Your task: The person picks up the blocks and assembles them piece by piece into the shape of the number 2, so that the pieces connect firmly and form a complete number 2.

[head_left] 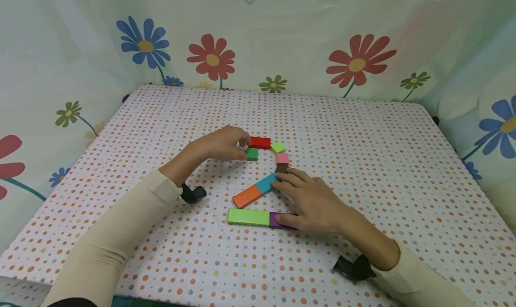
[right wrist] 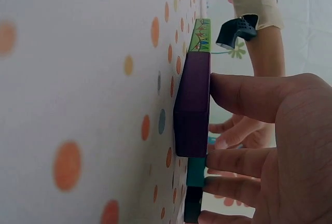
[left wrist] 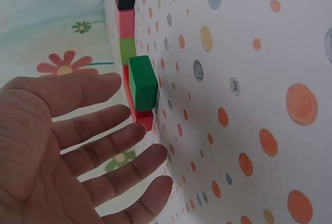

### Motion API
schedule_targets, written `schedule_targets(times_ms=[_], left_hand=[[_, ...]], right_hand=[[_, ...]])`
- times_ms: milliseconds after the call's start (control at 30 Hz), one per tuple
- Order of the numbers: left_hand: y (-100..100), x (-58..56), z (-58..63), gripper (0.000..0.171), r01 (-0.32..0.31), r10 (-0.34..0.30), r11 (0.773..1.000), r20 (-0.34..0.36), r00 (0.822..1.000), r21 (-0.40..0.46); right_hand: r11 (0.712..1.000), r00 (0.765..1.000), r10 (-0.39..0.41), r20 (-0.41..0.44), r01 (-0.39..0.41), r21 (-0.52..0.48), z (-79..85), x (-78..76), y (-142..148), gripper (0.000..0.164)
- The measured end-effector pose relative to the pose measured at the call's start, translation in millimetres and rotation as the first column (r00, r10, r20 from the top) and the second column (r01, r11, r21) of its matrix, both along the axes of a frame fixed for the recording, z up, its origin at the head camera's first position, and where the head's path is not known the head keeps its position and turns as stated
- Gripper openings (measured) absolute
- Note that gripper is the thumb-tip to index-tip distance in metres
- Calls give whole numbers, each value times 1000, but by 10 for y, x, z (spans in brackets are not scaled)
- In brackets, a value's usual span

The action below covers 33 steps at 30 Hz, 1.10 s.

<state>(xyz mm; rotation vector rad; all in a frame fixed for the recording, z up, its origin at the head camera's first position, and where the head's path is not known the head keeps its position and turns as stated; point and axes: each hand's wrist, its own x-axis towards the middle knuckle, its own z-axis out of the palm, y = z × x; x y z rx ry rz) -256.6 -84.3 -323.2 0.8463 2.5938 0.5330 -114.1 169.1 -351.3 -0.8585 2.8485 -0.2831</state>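
My left hand (head_left: 223, 143), fingers loosely extended, is beside a red block (head_left: 261, 142) and a small green block (left wrist: 143, 83); nothing is in its grasp. In the left wrist view the thumb and index tips reach close to the green block. My right hand (head_left: 316, 204) spreads over other blocks, fingers fairly straight. Its thumb rests on a purple block (right wrist: 195, 86), which is joined end to end with a long light green block (head_left: 248, 217). The other fingertips lie at a blue block (head_left: 267, 183) and a black block (head_left: 281, 168).
An orange block (head_left: 247, 196) continues the blue one in a slanted line. Beyond the black block come a pink block (head_left: 282, 158) and a small lime block (head_left: 278, 147), curving toward the red one. A dotted cloth covers the table (head_left: 169, 262); a flowered curtain (head_left: 282, 25) stands behind.
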Motion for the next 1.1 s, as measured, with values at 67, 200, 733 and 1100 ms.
schedule_targets(times_ms=[67, 200, 733, 1100], left_hand=[[13, -6, -15, 35, -4, 4, 1000, 1, 1000, -3], [33, -12, -34, 34, -15, 15, 1000, 2, 1000, 0], [74, -31, -73, 35, -36, 36, 999, 22, 999, 23], [71, -33, -112, 25, -53, 53, 998, 7, 999, 45]], right_hand=[[1000, 1000, 0, -3, 0, 1, -1, 4, 2, 75], [1000, 1000, -1, -6, 1, -1, 1, 8, 0, 75], [1000, 1000, 3, -1, -3, -1, 16, 12, -6, 76], [1000, 1000, 5, -1, -5, 10, 14, 15, -4, 76]])
